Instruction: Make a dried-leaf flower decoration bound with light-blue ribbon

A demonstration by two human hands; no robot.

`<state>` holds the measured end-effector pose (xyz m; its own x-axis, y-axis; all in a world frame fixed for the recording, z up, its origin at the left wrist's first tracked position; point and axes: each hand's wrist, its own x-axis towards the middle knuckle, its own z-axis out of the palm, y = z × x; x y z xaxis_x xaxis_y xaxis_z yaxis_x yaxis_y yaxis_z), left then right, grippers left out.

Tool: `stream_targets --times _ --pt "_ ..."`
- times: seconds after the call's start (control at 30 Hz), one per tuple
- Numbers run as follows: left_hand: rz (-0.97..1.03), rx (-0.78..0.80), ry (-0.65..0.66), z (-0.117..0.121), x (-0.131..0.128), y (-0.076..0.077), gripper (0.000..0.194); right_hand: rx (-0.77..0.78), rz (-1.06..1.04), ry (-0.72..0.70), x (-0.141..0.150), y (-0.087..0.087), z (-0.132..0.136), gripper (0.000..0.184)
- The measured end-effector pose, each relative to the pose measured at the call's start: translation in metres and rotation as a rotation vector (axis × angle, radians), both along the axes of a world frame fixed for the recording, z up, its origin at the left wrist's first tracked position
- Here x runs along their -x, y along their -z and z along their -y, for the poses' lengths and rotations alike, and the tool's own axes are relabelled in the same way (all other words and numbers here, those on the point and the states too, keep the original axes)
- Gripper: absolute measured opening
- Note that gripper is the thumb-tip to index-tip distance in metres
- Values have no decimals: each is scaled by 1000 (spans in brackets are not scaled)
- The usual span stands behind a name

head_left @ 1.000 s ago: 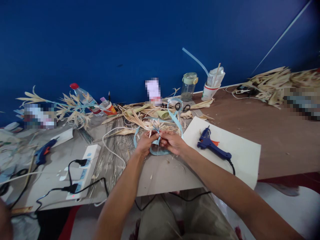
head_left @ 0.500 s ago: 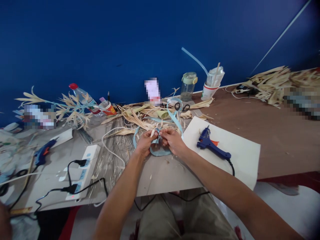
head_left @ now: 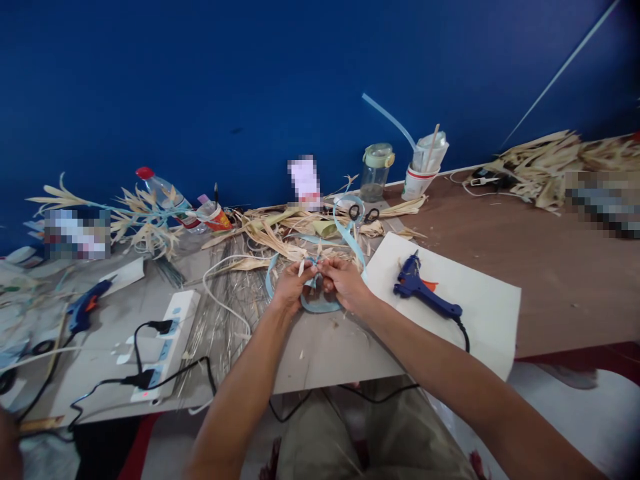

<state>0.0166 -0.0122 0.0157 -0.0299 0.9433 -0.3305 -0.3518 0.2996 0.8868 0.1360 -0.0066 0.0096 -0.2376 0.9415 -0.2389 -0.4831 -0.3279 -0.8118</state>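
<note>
My left hand [head_left: 291, 288] and my right hand [head_left: 346, 283] meet over the table in front of me, thumbs and fingertips pinched close together. Between them they grip a light-blue ribbon [head_left: 323, 307], whose slack loops below my hands and curls up behind them. A pale dried-husk piece sticks up at my left fingertips, with a bit of blue beside it; the fingers hide most of this spot. Dried corn husks [head_left: 273, 241] lie just beyond. To the right, a blue glue gun [head_left: 425, 293] rests on a white board [head_left: 487, 320].
A white power strip [head_left: 173, 347] with black plugs and a second glue gun [head_left: 90, 303] lie on the left. Thin wires [head_left: 235, 300] spread beside my left arm. Black scissors [head_left: 364, 213], a clear jar [head_left: 376, 175] and a paper cup [head_left: 420, 181] stand or lie toward the wall.
My hands stay nearly in place, pinched together, with small finger shifts. The pale husk piece at the left fingertips has tilted or moved slightly left.
</note>
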Motion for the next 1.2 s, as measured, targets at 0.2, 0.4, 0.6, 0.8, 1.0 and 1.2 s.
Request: stream_targets --times 0.2,0.4,0.6,0.8,1.0,1.2 --pt "-20 22 -14 1 -1 -4 44 100 -168 -92 -2 -3 -1 32" --pt "-35 -31 12 0 6 -2 40 189 -289 -193 -9 -5 -5 21" --pt "-124 -59 -44 -2 6 -2 33 40 -194 -121 -17 -15 -5 29" --pt "-141 -74 4 0 1 -1 35 -141 68 59 -6 -9 -6 32" --pt "13 -64 -48 -1 5 -1 45 -123 1 71 -5 -7 -7 26" --pt "119 -24 -106 1 5 -9 46 73 -189 -57 -7 -9 -6 32"
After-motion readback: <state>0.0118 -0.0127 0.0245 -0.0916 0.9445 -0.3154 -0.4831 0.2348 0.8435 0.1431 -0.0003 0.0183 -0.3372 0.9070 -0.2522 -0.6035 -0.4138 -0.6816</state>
